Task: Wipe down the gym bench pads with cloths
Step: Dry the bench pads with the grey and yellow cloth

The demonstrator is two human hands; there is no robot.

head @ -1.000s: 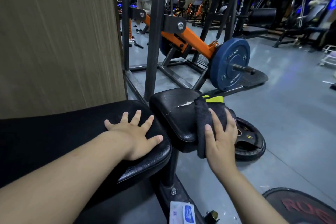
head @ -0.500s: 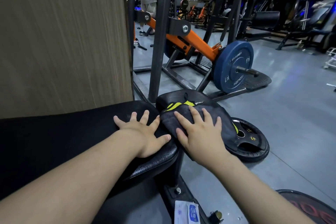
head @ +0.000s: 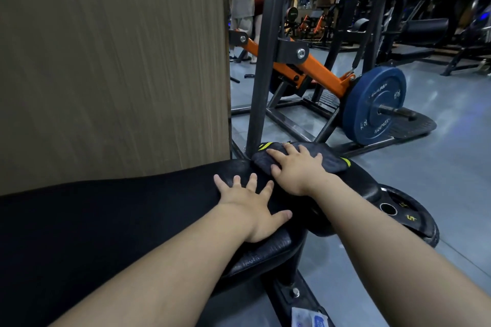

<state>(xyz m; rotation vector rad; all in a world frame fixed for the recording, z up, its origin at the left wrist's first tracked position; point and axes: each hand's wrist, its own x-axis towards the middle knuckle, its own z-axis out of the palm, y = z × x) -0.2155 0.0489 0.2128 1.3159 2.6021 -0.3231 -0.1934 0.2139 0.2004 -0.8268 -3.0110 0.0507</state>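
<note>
A long black bench pad (head: 132,220) runs from the lower left toward the middle. My left hand (head: 252,207) lies flat on its cracked end, fingers spread. Just beyond is a smaller black seat pad (head: 356,183). A dark cloth with yellow stripes (head: 332,162) lies spread on the far part of that seat pad. My right hand (head: 295,170) presses flat on the cloth, fingers pointing away from me.
A wood-grain panel (head: 114,61) rises at the left. A dark steel post (head: 263,61) stands right behind the seat pad. A blue weight plate (head: 374,106) on an orange lever arm is beyond. A black plate (head: 409,218) lies on the floor at right. A person (head: 243,0) stands far back.
My right hand slid the cloth from the seat pad's right side up over its top and toward its far end. The left hand stayed on the long pad. The view moved closer.
</note>
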